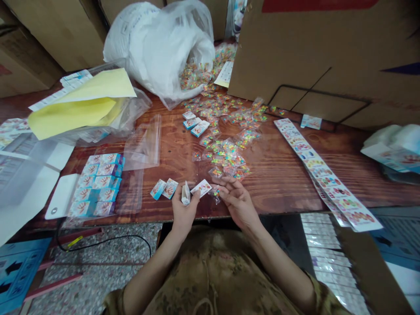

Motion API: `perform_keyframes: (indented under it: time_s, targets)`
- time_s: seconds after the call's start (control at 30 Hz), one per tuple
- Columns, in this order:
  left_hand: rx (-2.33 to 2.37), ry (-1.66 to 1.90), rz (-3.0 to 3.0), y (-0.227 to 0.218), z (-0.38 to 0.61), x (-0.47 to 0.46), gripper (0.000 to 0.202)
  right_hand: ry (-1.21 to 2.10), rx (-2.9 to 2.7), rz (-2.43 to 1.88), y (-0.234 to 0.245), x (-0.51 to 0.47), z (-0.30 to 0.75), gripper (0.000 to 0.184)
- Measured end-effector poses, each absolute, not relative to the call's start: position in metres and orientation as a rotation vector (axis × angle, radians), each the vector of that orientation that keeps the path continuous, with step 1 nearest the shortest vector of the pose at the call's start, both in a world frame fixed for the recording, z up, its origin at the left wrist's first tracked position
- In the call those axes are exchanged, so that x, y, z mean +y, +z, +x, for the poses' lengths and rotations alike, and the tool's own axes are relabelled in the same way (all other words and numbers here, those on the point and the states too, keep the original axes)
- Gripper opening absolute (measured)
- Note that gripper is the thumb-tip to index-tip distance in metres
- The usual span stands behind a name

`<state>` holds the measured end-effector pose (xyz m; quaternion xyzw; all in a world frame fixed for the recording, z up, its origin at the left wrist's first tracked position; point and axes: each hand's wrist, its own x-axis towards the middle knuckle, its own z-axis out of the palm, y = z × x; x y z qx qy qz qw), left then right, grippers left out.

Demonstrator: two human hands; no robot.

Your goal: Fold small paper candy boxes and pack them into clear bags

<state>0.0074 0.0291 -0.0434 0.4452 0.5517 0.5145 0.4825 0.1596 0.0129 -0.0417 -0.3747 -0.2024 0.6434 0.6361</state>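
Near the front edge of the table, my left hand is closed around a small white carton standing on end, and its top looks open. A small printed card sticks out by the left thumb. My right hand pinches a little clear packet of coloured pieces, just to the right of the card. Two small blue-and-white boxes lie left of my left hand. Beyond my right hand spreads a pile of similar packets.
A white sack spills packets at the back. Filled rows of small boxes sit at the left, below yellow sheets. Three boxes lie mid-table. Printed card strips lie at the right, before a large carton.
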Motion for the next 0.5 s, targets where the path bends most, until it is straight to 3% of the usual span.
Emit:
perform_keyframes:
  time_s: [0.37, 0.5]
  targets:
    - [1.331, 1.220, 1.154, -0.031, 0.012, 0.023, 0.026, 1.324, -0.511, -1.013, -0.040, 0.013, 0.161, 0.011]
    - [1.335, 1.202, 1.276, -0.024, 0.014, 0.021, 0.019, 1.400, -0.704, -1.133, -0.033, 0.010, 0.156, 0.023]
